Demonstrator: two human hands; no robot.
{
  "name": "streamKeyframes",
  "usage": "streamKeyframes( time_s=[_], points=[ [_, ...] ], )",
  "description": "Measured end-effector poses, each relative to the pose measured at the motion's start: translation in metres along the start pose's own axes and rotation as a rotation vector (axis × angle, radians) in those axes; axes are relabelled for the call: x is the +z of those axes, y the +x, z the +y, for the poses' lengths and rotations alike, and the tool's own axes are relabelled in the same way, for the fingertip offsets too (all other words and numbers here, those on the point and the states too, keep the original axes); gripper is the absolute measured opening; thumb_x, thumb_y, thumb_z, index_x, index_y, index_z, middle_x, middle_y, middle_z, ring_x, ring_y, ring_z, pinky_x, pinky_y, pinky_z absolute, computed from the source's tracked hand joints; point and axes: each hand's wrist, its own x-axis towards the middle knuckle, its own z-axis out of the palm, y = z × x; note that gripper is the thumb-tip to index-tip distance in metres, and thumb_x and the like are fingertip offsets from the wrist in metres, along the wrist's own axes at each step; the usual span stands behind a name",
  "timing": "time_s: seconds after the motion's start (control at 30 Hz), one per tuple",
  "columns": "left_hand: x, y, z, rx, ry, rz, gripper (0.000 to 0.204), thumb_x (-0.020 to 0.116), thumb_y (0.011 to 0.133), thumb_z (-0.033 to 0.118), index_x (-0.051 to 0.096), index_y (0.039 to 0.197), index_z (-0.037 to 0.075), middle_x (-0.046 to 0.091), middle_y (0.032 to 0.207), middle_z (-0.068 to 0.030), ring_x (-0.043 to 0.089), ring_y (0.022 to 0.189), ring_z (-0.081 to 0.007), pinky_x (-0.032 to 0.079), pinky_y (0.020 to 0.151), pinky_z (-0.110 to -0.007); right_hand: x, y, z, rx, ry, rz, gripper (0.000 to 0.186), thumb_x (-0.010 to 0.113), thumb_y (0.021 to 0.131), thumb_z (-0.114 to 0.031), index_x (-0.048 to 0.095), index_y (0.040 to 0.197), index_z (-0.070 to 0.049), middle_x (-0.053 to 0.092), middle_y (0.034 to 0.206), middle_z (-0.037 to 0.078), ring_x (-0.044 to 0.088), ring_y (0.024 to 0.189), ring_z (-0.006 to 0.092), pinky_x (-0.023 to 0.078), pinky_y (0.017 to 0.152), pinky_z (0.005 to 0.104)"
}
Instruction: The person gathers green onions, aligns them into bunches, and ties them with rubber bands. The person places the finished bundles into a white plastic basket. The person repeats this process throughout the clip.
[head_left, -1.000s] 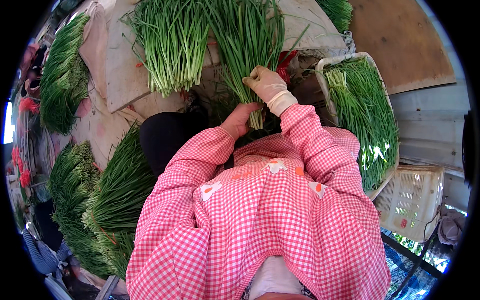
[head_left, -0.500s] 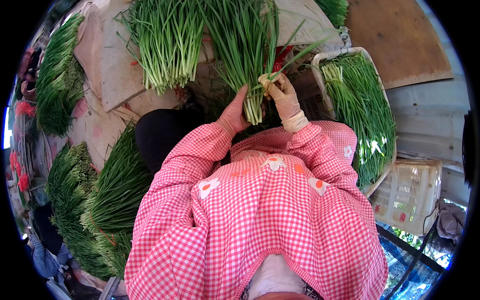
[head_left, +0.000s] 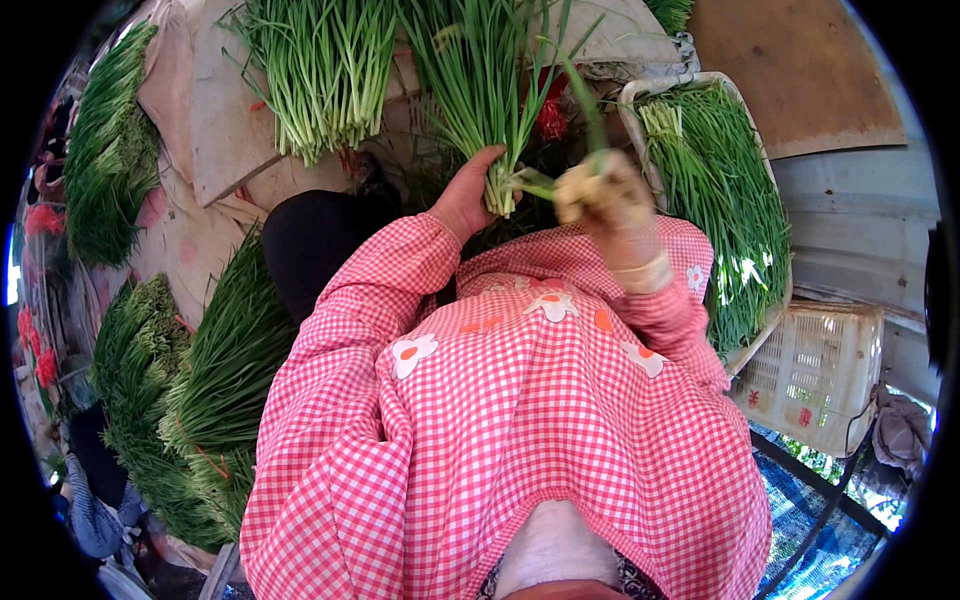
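Note:
My left hand (head_left: pixel 466 198) is wrapped round a bunch of garlic chives (head_left: pixel 488 108) near its pale stem ends. The green leaves of the bunch point away from me. Just right of the stems is my right hand (head_left: pixel 612 205) in a pale glove, blurred by motion. Its fingers are closed on a loose chive leaf (head_left: pixel 588 105) that sticks up from the hand. A pale green strand (head_left: pixel 535 184) stretches between the glove and the stem ends. Another chive pile (head_left: pixel 325 85) lies on a board to the left of the held bunch.
A white crate (head_left: pixel 632 125) full of chives (head_left: pixel 710 210) stands at the right, with a pale plastic basket (head_left: pixel 815 375) below it. More chive heaps (head_left: pixel 215 370) lie at the left. Red ties (head_left: pixel 552 118) show beyond my hands. A brown board (head_left: pixel 790 75) is at the far right.
My right hand has moved right and toward me, away from the bunch, with the leaf in its fingers. The left hand still grips the bunch.

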Motion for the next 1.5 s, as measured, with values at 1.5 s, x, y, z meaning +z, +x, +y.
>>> streamKeyframes(
  time_s=[1.5],
  points=[
    [0.001,-0.008,-0.001,0.076,0.032,-0.162,0.065,0.038,0.085,0.062,0.045,0.124,0.010,0.054,0.119,-0.0109,0.055,0.104,-0.0268,0.042,0.092,-0.044,-0.029,0.036,0.092,0.423,-0.959,0.196,0.018,0.059,0.082,-0.017,0.058,0.082,0.001,0.056,0.062,0.004,0.053,0.053,0.0110,0.044,0.050,0.0261]
  ],
)
